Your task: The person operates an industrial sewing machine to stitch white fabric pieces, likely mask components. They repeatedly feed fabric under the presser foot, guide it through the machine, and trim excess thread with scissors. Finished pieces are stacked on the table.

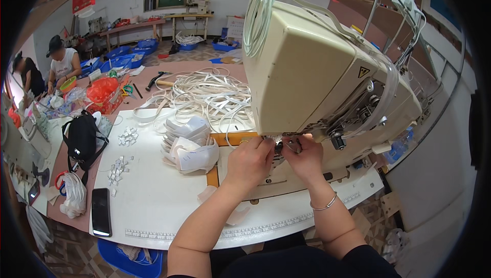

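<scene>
Both hands meet under the head of a large cream sewing machine (307, 68). My left hand (249, 163) has its fingers bent and closed beside the needle area, back of the hand upward. Close to it, my right hand (305, 160) pinches with thumb and forefinger, a bracelet around its wrist. What either hand grips is too small and covered by fingers to name. Left of my left hand lies a pile of curved white fabric pieces (192, 147). Pale translucent pieces (238, 216) show beneath my left forearm.
Behind the pile is a tangle of white straps (215, 93), with a hammer (156, 81) nearby. Small white pieces (118, 170), a phone (101, 211) and a black bag (82, 140) lie to the left. A ruler strip (204, 236) follows the front edge. Two people sit far left.
</scene>
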The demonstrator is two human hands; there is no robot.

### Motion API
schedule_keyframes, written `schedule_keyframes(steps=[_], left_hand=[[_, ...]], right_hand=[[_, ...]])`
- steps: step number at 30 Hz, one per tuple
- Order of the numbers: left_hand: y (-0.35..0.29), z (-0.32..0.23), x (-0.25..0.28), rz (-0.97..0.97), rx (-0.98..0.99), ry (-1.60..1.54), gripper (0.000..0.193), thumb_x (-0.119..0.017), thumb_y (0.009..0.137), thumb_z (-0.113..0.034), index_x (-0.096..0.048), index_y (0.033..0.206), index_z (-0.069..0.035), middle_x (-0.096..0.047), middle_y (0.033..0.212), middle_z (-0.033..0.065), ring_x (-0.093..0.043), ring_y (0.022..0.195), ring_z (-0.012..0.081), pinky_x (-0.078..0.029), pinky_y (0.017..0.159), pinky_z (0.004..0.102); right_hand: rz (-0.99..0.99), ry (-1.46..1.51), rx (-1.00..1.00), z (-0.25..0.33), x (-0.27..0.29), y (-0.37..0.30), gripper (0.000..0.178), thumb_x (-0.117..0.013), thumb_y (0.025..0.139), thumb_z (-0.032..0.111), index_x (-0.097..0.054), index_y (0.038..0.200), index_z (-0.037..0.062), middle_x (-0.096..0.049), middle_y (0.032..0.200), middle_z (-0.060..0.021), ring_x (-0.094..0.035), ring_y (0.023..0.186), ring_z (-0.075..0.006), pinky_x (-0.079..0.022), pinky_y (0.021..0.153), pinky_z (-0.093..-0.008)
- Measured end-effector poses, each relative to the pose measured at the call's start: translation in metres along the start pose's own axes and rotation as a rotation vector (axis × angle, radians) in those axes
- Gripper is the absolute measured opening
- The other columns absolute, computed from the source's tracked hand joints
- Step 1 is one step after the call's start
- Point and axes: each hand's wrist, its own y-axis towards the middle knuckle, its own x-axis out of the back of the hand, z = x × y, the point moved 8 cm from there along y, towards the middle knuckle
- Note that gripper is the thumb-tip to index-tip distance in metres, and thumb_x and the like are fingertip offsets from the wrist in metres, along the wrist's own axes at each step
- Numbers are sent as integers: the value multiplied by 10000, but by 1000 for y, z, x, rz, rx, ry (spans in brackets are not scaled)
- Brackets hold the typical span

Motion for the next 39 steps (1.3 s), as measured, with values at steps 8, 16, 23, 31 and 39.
schedule_keyframes(steps=[8, 16, 23, 31, 39], left_hand=[[0, 0, 0, -8, -7, -9, 125, -664, 704, -84, -620, 822, -92, -537, 657, 55, -554, 546, 228, -435, 452, 335], [1, -2, 1, -31, -23, -3, 119, -666, 704, -83, -614, 811, -87, -536, 652, 53, -554, 536, 223, -435, 447, 329], [-1, -2, 0, -11, -37, 36, 136, -676, 703, -93, -620, 827, -92, -534, 664, 47, -552, 534, 215, -436, 452, 317], [1, -18, 9, -59, -136, 58, 160, -674, 685, -50, -617, 834, -66, -579, 781, 55, -561, 642, 198, -455, 534, 290], [12, -2, 26, -70, -41, -125, 243, -667, 670, -16, -586, 899, -34, -575, 880, 65, -545, 799, 231, -459, 686, 314]], right_hand=[[14, 12, 26, 1, -1, -1, 125, -664, 703, 75, -660, 822, 36, -457, 569, 19, -441, 531, -63, -407, 498, -229], [29, 2, 33, 15, 3, 1, 142, -666, 695, 68, -667, 833, 37, -435, 553, 14, -431, 531, -67, -406, 496, -231], [5, 34, 49, 9, 0, 0, 124, -656, 687, 62, -645, 804, 23, -462, 577, 4, -461, 540, -73, -429, 510, -235], [-114, 97, 243, 12, 9, -4, 155, -665, 641, 104, -604, 777, 63, -473, 521, -27, -434, 433, -130, -355, 432, -246], [-119, 476, 32, -40, 27, -45, 76, -577, 729, -29, -557, 780, 23, -505, 686, 13, -421, 578, -46, -350, 545, -183]])
